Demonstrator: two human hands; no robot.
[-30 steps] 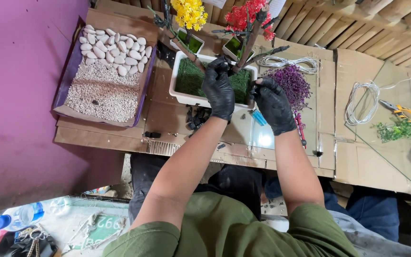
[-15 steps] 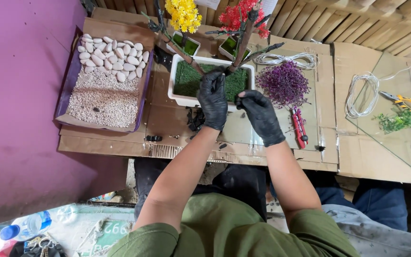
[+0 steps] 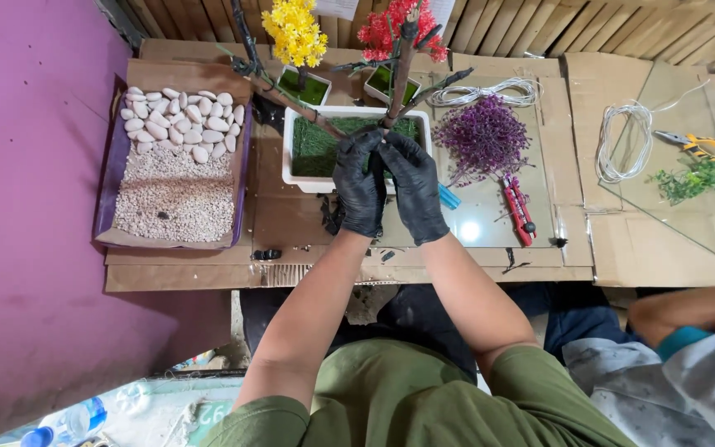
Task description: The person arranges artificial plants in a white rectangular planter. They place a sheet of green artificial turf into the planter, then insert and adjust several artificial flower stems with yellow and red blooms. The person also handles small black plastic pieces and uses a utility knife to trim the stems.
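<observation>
The cardboard-covered tabletop (image 3: 291,215) carries a tray of pebbles (image 3: 175,165) at my left. The white planter (image 3: 299,180) of green turf sits in the middle. My gloved left hand (image 3: 359,186) and right hand (image 3: 414,189), pressed side by side, pinch the brown branch (image 3: 396,74) at its base there.

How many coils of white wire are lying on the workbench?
2. One coil of white wire lies at the back, just above the purple foliage clump. The other white wire coil lies further right, beside the yellow-handled pliers. More may be hidden out of view.
</observation>
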